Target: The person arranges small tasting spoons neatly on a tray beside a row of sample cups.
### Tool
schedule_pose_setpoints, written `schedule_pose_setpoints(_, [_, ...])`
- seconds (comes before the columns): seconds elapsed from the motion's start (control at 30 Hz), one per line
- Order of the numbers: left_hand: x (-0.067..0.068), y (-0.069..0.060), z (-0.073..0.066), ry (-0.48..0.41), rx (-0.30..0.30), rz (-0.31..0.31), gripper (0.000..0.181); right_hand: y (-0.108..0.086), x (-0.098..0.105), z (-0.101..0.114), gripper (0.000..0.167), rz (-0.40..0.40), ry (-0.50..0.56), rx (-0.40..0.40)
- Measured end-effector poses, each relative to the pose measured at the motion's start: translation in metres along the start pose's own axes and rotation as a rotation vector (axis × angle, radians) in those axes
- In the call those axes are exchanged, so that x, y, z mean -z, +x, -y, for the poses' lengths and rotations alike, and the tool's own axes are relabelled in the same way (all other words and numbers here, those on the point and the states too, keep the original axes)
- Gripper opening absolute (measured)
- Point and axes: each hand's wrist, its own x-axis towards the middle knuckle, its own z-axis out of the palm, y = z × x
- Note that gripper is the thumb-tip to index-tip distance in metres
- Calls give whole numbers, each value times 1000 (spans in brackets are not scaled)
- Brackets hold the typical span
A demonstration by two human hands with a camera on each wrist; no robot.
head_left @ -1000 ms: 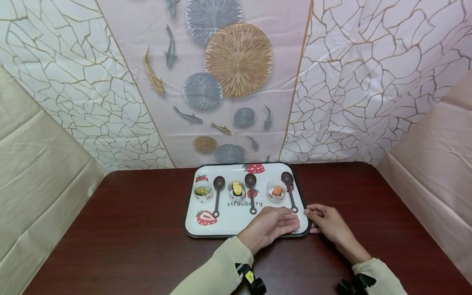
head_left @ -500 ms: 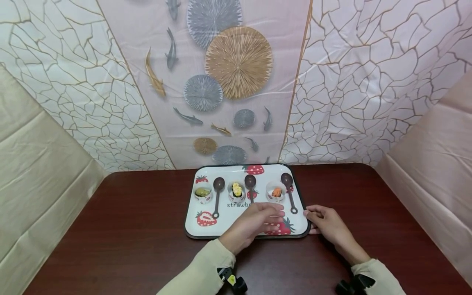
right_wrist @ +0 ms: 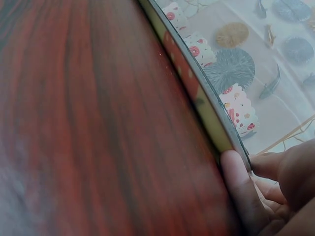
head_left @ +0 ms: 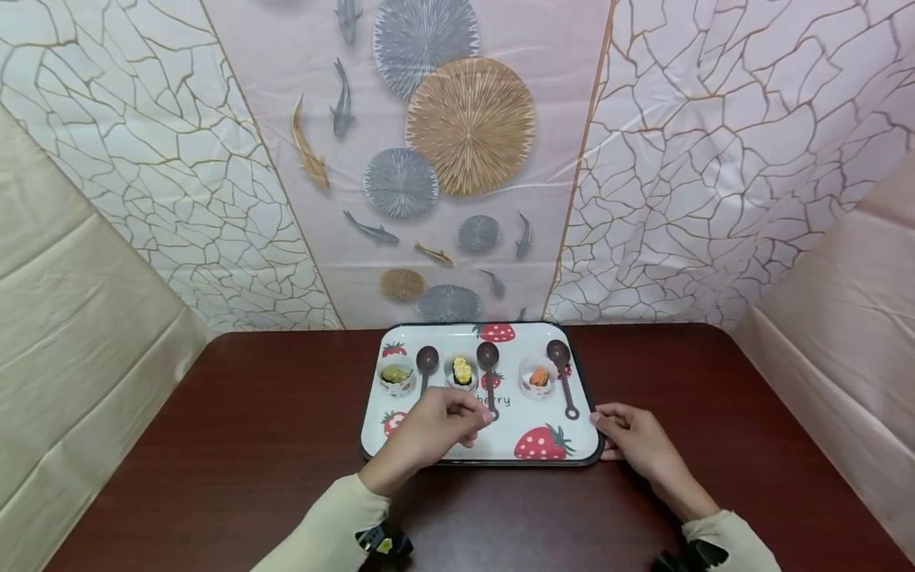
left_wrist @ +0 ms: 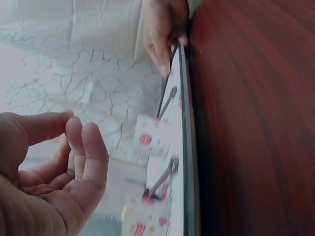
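A white strawberry-print tray (head_left: 443, 445) with a dark rim lies on the table. My right hand (head_left: 636, 437) grips its right front corner; in the right wrist view the thumb and fingers (right_wrist: 236, 172) hold the edge. Over the tray's front, my left hand (head_left: 436, 425) has curled fingers, thumb tip against fingertip, and nothing shows between them in the left wrist view. Nearest to it are the left spoon (head_left: 427, 359), whose handle end it hides, and the middle spoon (head_left: 488, 355). A third brown spoon (head_left: 559, 353) lies at the right.
Three small paper cups stand on the tray: one with a green piece (head_left: 396, 374), one with a yellow-topped piece (head_left: 461, 370), one with an orange piece (head_left: 539, 377). Brown wooden table (head_left: 250, 445) surrounds the tray. A patterned cloth (head_left: 465, 238) hangs behind.
My left hand has moved left across the tray's front, and its extended fingers have curled in to meet the thumb. The right hand and the tray have stayed put.
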Motion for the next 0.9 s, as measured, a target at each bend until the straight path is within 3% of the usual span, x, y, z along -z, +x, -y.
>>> schedule_pose_setpoints(0.33, [47,-25,22,79,30,-58,23,1,-8,0,45,2,-13,-7])
schedule_pose_setpoints(0.67, [83,-41,45,171,-26,56,14,1,0,0,47,19,-14,0])
schedule_pose_setpoints(0.8, [94,-47,53,253,-45,8,9,0,3,3,48,24,-26,-8])
schedule_pose_setpoints(0.9, [103,-50,56,285,-18,-46,7,-1,3,4,48,26,-35,-11])
